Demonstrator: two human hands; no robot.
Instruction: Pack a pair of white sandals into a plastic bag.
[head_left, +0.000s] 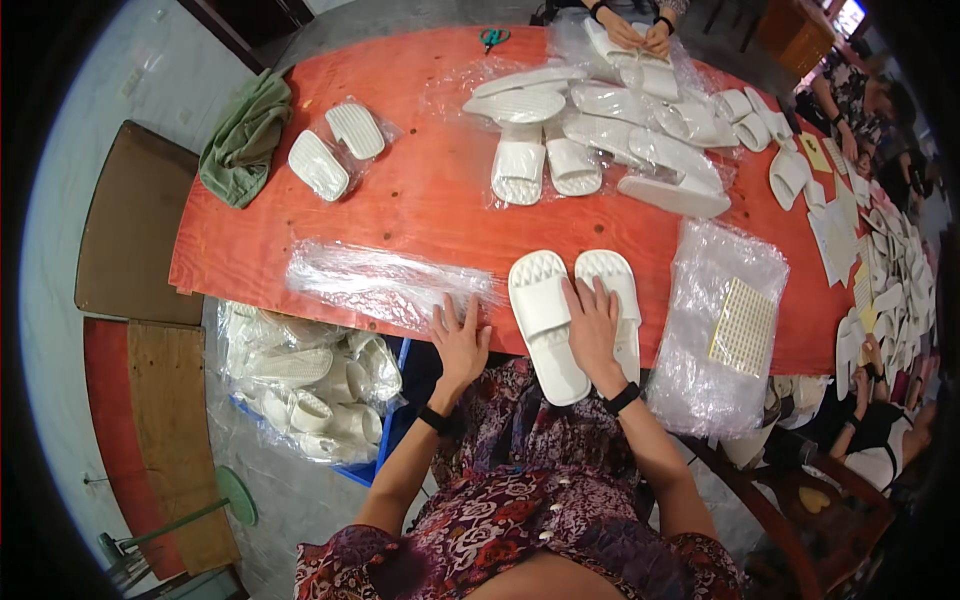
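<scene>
A pair of white slide slippers lies side by side at the front edge of the red table, the left slipper (pixel 543 305) and the right slipper (pixel 607 266), toes pointing away from me. My right hand (pixel 594 325) rests flat over the right slipper's strap, fingers stretched out. My left hand (pixel 460 342) is at the table edge, fingers spread, touching the right end of a stack of clear plastic bags (pixel 375 280). Neither hand is closed around anything.
To the right lie more clear bags (pixel 705 330) with a yellow sticker sheet (pixel 743 325). Bagged slippers (pixel 515 105) pile up at the back; others fill a blue crate (pixel 355 472) below left. Green cloth (pixel 245 140) and scissors (pixel 494 38) lie farther back. Other people work across and at right.
</scene>
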